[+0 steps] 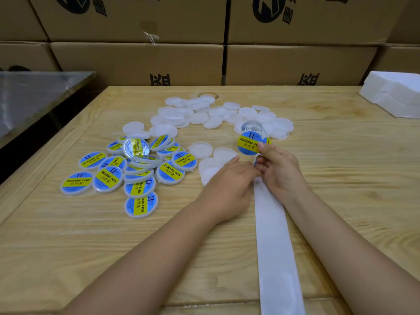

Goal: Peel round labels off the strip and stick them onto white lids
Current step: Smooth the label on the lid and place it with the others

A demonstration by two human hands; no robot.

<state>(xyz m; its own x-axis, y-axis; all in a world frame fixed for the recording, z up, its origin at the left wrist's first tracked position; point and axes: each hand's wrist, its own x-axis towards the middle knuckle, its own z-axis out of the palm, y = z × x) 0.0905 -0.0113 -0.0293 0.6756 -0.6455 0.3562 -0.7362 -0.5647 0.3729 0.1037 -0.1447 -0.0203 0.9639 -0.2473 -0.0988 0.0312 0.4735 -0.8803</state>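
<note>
Labelled lids (pixel 118 173) are piling centre-left, more white lids (pixel 218 112) are waiting; left hand (pixel 227 180) and right hand (pixel 281 169) fingers (pixel 267 150) are pinching the strip (pixel 272 235).

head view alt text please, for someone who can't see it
The left hand and right hand pinch a white strip on a wooden table, with a round blue and yellow label at its far end. Labelled lids pile to the left; plain white lids lie behind.
</note>
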